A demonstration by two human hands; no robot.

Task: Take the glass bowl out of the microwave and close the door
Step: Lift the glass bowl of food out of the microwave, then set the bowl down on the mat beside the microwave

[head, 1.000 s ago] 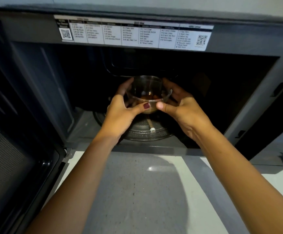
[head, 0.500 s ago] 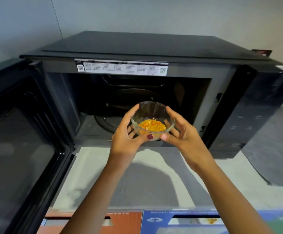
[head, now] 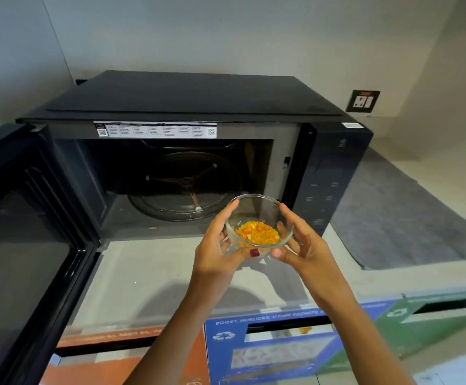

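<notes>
A small clear glass bowl [head: 258, 211] holding orange-yellow food is in the air in front of the black microwave [head: 187, 101], outside its cavity and toward the right. My left hand [head: 216, 247] cups its left side and my right hand [head: 300, 243] its right side; both grip the bowl. The microwave door [head: 23, 245] hangs wide open on the left. Inside the cavity lies the bare glass turntable [head: 170, 201].
The microwave stands on a pale counter [head: 148, 273] with a grey mat [head: 409, 226] to its right. Below the counter's front edge sit recycling bins in orange [head: 131, 359], blue [head: 268, 348] and green [head: 426, 323]. A wall socket [head: 362, 101] is at the back right.
Both hands lifted the bowl off the turntable and drew it out of the cavity, toward me and to the right. The view has pulled back and up.
</notes>
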